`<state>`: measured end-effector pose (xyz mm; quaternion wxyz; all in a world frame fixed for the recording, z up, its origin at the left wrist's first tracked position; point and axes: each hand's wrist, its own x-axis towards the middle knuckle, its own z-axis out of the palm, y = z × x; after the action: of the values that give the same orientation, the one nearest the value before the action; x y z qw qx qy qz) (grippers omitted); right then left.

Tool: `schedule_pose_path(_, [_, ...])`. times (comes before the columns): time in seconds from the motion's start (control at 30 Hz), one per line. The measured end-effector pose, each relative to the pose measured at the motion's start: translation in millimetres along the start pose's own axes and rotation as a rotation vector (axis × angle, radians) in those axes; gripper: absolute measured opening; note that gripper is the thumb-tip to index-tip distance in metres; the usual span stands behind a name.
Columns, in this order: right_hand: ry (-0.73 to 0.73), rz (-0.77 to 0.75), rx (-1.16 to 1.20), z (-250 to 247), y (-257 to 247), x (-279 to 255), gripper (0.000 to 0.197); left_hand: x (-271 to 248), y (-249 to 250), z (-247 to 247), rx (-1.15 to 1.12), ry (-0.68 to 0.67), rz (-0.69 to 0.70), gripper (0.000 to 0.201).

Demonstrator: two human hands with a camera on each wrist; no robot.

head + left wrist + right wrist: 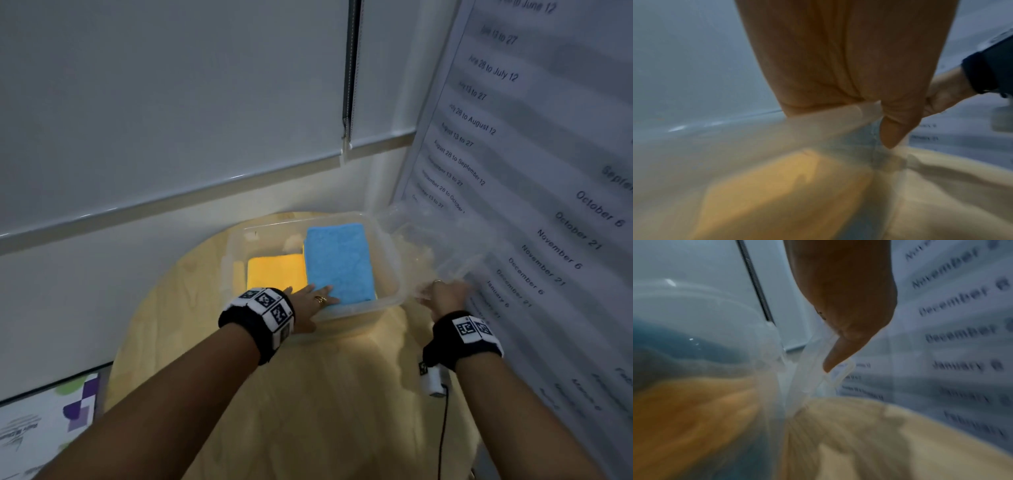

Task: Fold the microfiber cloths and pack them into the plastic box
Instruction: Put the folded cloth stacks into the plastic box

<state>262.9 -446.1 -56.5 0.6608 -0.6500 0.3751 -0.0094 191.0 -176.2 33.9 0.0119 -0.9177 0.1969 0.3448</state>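
Note:
A clear plastic box [363, 308] stands on the round wooden table [325, 394]. Inside lie a folded blue cloth [339, 260] on the right and a folded yellow cloth [275, 270] on the left. My left hand [318, 298] holds the box's near rim, with its fingers lying on the blue cloth and its thumb [892, 129] pressed against the outside wall. My right hand [445, 294] pinches the edge of the clear lid [442, 240], which is tilted up just right of the box. In the right wrist view the lid [809, 373] runs under the thumb.
A large poster of dates [548, 171] hangs close on the right, right behind the lid. A whiteboard [171, 102] fills the wall behind the table. A printed sheet [44, 428] lies at the lower left. A small white device with a cable [433, 380] hangs under my right wrist.

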Motion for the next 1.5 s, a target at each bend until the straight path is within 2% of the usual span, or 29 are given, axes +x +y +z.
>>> schedule_pose_path(0.03, [0.023,-0.086,-0.031,0,-14,-10,0.045,0,-1,2,-0.057,0.012,0.005,0.069])
schedule_pose_path(0.17, [0.156,-0.562,-0.21,0,-67,-64,0.028,-1,1,7,-0.156,0.046,0.046,0.07])
schedule_pose_path(0.23, [0.15,-0.757,-0.181,2,-89,-89,0.029,-1,4,3,-0.173,0.051,0.056,0.071])
schedule_pose_path(0.3, [0.129,-0.887,-0.17,9,-103,-112,0.035,0,9,-3,-0.283,0.056,0.065,0.071])
schedule_pose_path(0.33, [0.123,-0.951,-0.201,14,-107,-126,0.037,0,12,-8,-0.414,0.073,0.065,0.071])
schedule_pose_path(0.4, [0.125,-1.107,-0.286,22,-106,-151,0.04,-3,14,-17,-0.835,0.158,0.038,0.069])
schedule_pose_path(0.5, [0.069,-1.298,-0.42,34,-90,-183,0.044,-18,7,-38,-1.508,0.422,-0.047,0.038])
schedule_pose_path(0.57, [0.023,-1.403,-0.52,46,-75,-203,0.042,-32,-5,-53,-1.726,0.529,-0.038,0.045])
schedule_pose_path(0.63, [-0.066,-1.448,-0.578,58,-59,-222,0.042,-43,-19,-63,-1.833,0.489,0.072,0.05])
schedule_pose_path(0.7, [-0.243,-1.419,-0.612,67,-46,-232,0.043,-51,-29,-65,-1.876,0.504,0.084,0.033])
schedule_pose_path(0.73, [-0.401,-1.378,-0.626,68,-44,-232,0.046,-53,-34,-65,-1.845,0.56,0.028,0.021])
schedule_pose_path(0.77, [-0.618,-1.313,-0.623,67,-44,-229,0.049,-56,-39,-64,-1.823,0.635,-0.04,0.013])
schedule_pose_path(0.8, [-0.829,-1.237,-0.61,63,-47,-225,0.051,-57,-45,-62,-1.808,0.702,-0.096,0.014])
schedule_pose_path(0.83, [-0.934,-1.188,-0.588,57,-51,-218,0.053,-59,-53,-58,-1.82,0.742,-0.152,0.024])
schedule_pose_path(0.87, [-0.901,-1.174,-0.55,52,-56,-205,0.055,-59,-63,-53,-1.819,0.764,-0.211,0.035])
schedule_pose_path(0.9, [-0.771,-1.146,-0.507,48,-60,-186,0.056,-58,-75,-47,-1.771,0.783,-0.284,0.043])
schedule_pose_path(0.93, [-0.575,-1.086,-0.511,44,-64,-162,0.053,-58,-86,-40,-1.643,0.788,-0.367,0.046])
schedule_pose_path(1.0, [-0.224,-0.85,-0.742,34,-65,-113,0.052,-56,-101,-25,-1.333,0.782,-0.485,0.051])
schedule_pose_path(1.03, [-0.165,-0.669,-0.85,30,-62,-94,0.058,-57,-102,-20,-1.196,0.778,-0.528,0.051])
schedule_pose_path(1.1, [-0.24,-0.377,-0.825,28,-51,-70,0.068,-54,-101,-8,-0.943,0.757,-0.613,0.049])
schedule_pose_path(1.13, [-0.301,-0.314,-0.765,28,-47,-66,0.066,-54,-98,-3,-0.819,0.729,-0.652,0.05])
schedule_pose_path(1.2, [-0.393,-0.294,-0.676,32,-41,-59,0.057,-51,-96,6,-0.653,0.667,-0.701,0.051])
schedule_pose_path(1.23, [-0.427,-0.294,-0.646,35,-41,-58,0.054,-49,-97,10,-0.651,0.644,-0.71,0.052])
schedule_pose_path(1.33, [-0.499,-0.258,-0.552,44,-44,-55,0.051,-41,-99,14,-0.839,0.589,-0.684,0.056])
schedule_pose_path(1.4, [-0.526,-0.212,-0.479,49,-43,-47,0.053,-38,-100,15,-0.978,0.622,-0.626,0.057])
schedule_pose_path(1.5, [-0.563,-0.039,-0.313,51,-38,-35,0.048,-40,-104,14,-1.184,0.653,-0.609,0.068])
